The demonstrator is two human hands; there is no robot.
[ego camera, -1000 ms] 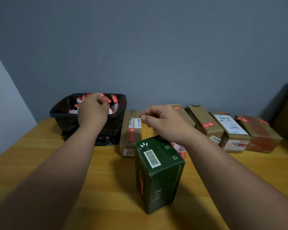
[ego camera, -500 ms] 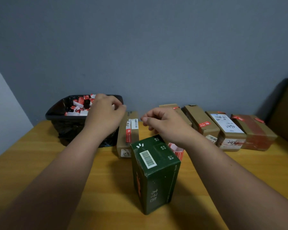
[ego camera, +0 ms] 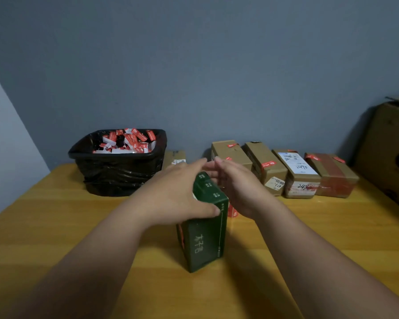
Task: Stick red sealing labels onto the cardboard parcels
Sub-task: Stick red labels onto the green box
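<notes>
Centrally, an upright dark green carton (ego camera: 204,229) stands on the yellow wooden table (ego camera: 55,226). Left hand (ego camera: 177,194) lies flat on its top, thumb wrapping the near edge; right hand (ego camera: 237,187), fingers straight, touches its far side. Behind it runs a row of brown cardboard parcels (ego camera: 283,171) bearing red labels (ego camera: 268,163).

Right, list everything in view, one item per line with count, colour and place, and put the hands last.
green box: one, dark green, upright on the table in front, between the hands.
brown parcels: four in a row plus one partly hidden, brown with red labels, along the back wall.
bin: one, black-lined, back left, holding red and white label scraps.
large carton: one, brown, far right edge.
table: one, yellow wood.
wall: grey-blue, behind.
left hand: fingers straight, resting on the green box top.
right hand: fingers straight, beside the box's right side; contact unclear.
</notes>
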